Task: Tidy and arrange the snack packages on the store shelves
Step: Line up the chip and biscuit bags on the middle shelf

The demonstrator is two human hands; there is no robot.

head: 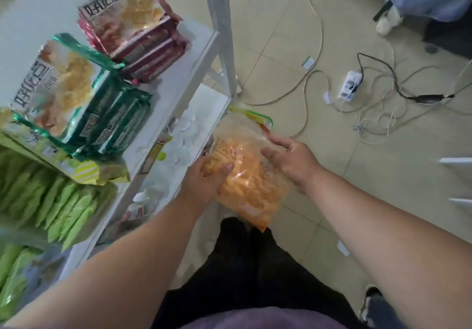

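A clear bag of orange snacks (247, 175) hangs in front of me, beside the white shelf unit (178, 73). My left hand (207, 180) grips its left side, thumb on the front. My right hand (291, 160) holds its upper right side with fingers and thumb curled on the plastic. On the shelf to the left stand red snack packages (135, 27), green snack packages (84, 96) and light green packs (58, 201) lower down.
A lower shelf (204, 108) holds white and mixed packets. Cables and a power strip (350, 83) lie on the tiled floor at right. A seated person's foot (388, 19) shows at top right. My dark trousers (245, 264) are below the bag.
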